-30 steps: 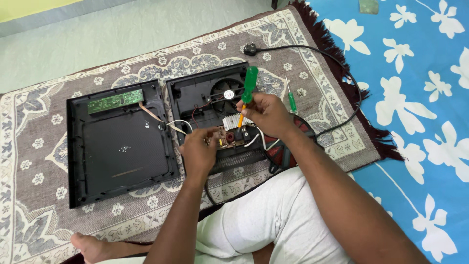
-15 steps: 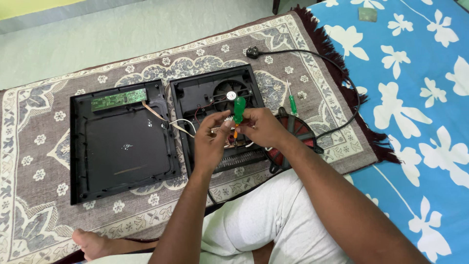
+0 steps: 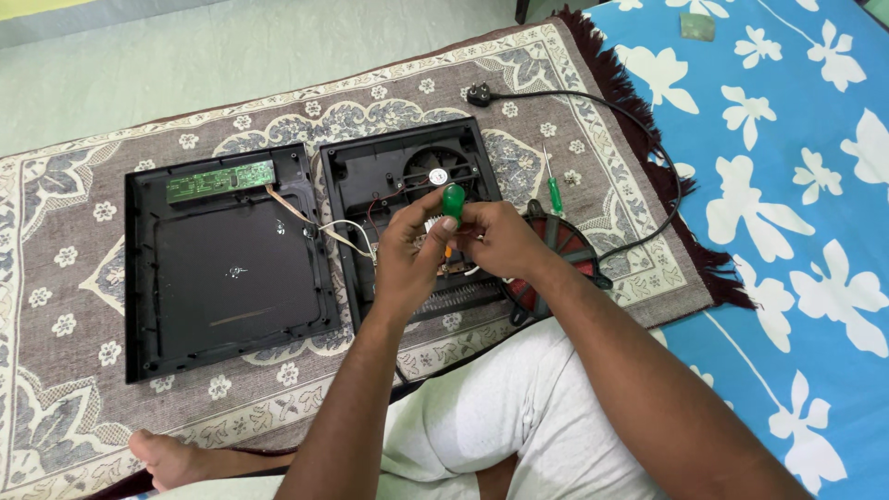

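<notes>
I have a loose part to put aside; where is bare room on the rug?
Free: patterned rug left of the black top cover, and right of the small green screwdriver. Crowded: the open black base under both hands.

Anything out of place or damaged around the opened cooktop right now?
Nothing looks broken. The black top cover lies flipped beside the open base, joined to it by wires. The red coil disc sits off to the right, out of the base. A second screwdriver lies loose on the rug. Both hands hold a green-handled screwdriver.
</notes>
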